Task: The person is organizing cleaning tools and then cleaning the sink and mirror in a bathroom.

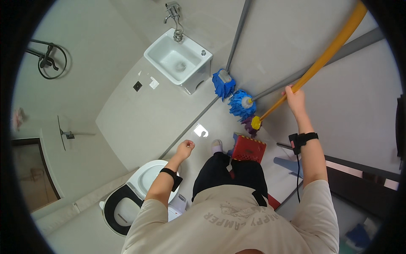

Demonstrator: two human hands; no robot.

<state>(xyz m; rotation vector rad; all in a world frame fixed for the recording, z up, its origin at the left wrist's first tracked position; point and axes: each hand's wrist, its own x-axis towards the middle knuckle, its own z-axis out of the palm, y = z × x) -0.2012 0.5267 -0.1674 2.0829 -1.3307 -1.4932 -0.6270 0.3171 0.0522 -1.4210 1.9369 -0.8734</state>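
My right hand (pixel 294 99) is wrapped round the orange handle (pixel 319 61) of a mop with a yellow socket (pixel 256 122) and a dark purple head (pixel 249 127). The mop leans away to the upper right, its head low beside the other mops. Just left of it are a round blue mop (pixel 241 105) on a grey pole and a flat blue mop (pixel 223 84) on another grey pole. Out over the floor in front of me, my left hand (pixel 185 149) has its fingers curled in; no object shows in it.
A white sink (pixel 182 80) with a metal tap (pixel 171 12) stands at the far wall. A white toilet (pixel 148 175) is at left. A red plastic step-like piece (pixel 249 148) lies by my feet. A grey floor strip (pixel 190 125) runs across. A wall squeegee (pixel 67 134) hangs left.
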